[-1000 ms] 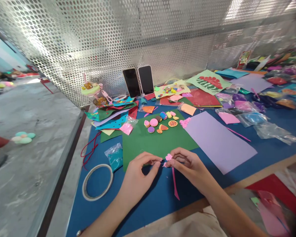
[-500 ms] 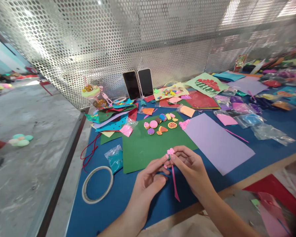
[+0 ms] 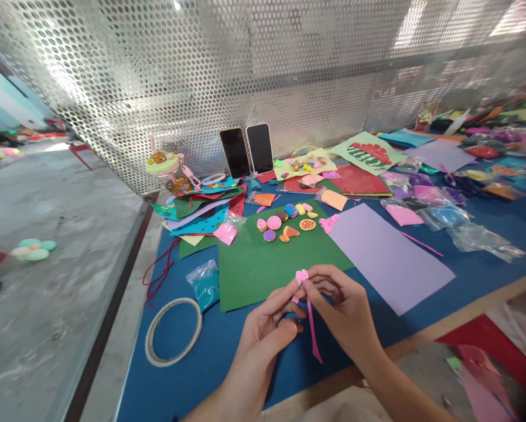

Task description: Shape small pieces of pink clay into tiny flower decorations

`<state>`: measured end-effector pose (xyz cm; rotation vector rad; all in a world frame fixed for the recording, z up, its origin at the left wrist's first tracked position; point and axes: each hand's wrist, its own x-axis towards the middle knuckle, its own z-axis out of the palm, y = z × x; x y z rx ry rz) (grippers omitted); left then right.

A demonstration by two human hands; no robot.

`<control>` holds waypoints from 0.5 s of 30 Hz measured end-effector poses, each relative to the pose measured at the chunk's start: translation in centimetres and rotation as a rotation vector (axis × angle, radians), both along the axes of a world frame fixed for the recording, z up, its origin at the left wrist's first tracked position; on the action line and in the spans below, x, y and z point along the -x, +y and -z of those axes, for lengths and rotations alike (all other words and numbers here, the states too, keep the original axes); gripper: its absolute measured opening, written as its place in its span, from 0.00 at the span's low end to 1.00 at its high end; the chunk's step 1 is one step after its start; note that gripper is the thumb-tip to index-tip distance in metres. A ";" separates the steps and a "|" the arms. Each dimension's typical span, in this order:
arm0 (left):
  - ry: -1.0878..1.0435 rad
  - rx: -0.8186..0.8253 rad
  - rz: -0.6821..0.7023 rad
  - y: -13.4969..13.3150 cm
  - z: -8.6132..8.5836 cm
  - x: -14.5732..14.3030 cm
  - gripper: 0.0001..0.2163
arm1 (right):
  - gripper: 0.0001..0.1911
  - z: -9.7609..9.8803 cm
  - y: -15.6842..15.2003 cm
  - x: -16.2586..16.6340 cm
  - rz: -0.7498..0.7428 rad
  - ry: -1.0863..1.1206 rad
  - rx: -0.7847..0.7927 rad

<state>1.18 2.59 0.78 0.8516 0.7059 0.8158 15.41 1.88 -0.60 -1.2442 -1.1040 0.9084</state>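
Low over the front of the table, a small pink flower (image 3: 302, 275) is held between my two hands. My right hand (image 3: 340, 305) pinches it between thumb and fingers. From the other side my left hand (image 3: 272, 325) grips it with index and curled fingers, its thumb standing apart. A narrow pink strip (image 3: 312, 334) hangs down below the flower, its upper end hidden by my fingers. Beyond them lies a green sheet (image 3: 254, 275) bearing several small clay food pieces (image 3: 275, 223) and a cluster of pink bits (image 3: 328, 223).
A roll of tape (image 3: 174, 364) and a teal clay packet (image 3: 205, 287) lie left. A lilac sheet (image 3: 395, 258) covers the right of the green one. Two phones (image 3: 260, 148) lean against the perforated metal panel (image 3: 201, 70). Bagged clay (image 3: 403, 214) is spread at right.
The pink flower has turned between my fingertips, and the green spot on it is now hidden. Both hands stay together, slightly lower in the picture.
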 end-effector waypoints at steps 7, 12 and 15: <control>0.018 -0.025 -0.006 0.1 -0.1 0.1 0.22 | 0.03 0.0 -0.1 -0.2 -0.001 -0.101 -0.011; 0.033 -0.070 0.000 0.0 0.1 0.1 0.22 | 0.03 0.2 -0.2 -0.5 -0.011 -0.113 -0.005; 0.020 -0.090 0.011 0.0 0.3 0.2 0.23 | 0.02 0.3 -0.1 -0.6 -0.013 -0.101 -0.002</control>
